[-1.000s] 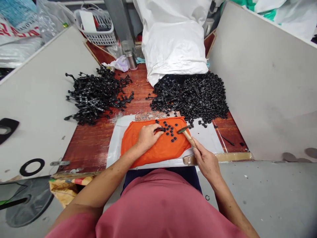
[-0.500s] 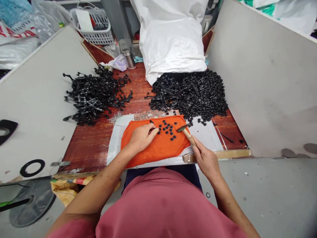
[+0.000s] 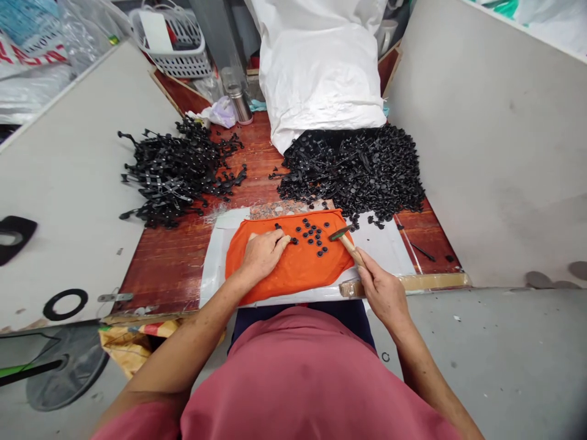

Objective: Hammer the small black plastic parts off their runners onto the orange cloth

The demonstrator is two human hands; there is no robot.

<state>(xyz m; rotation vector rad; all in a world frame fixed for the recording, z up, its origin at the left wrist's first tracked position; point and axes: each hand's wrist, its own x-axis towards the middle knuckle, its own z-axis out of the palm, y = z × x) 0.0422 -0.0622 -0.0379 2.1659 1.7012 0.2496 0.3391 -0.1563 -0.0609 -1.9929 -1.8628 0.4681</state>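
My right hand (image 3: 384, 284) is wrapped round the wooden handle of a small hammer (image 3: 351, 247). The dark metal hammer head hovers by the right side of an orange cloth (image 3: 293, 269). Over the cloth's left half, my left hand (image 3: 263, 253) has thumb and fingers drawn together in a pinch. A small black button-like piece (image 3: 294, 241) shows right at those fingertips; the inside of the pinch is hidden. Several more round black pieces (image 3: 312, 232) lie scattered on the cloth between the two hands.
Behind the cloth, a large heap of loose black pieces (image 3: 358, 177) lies under a white sack (image 3: 321, 67). To the left is a tangled pile of black plastic strips (image 3: 174, 174). A steel flask (image 3: 239, 101) and a basket (image 3: 181, 61) stand farther back. Grey panels (image 3: 477, 159) flank the table.
My left thumb and fingers have come closer together near the black pieces. The hammer stays in my right hand, almost unmoved. The whole view has shifted slightly.
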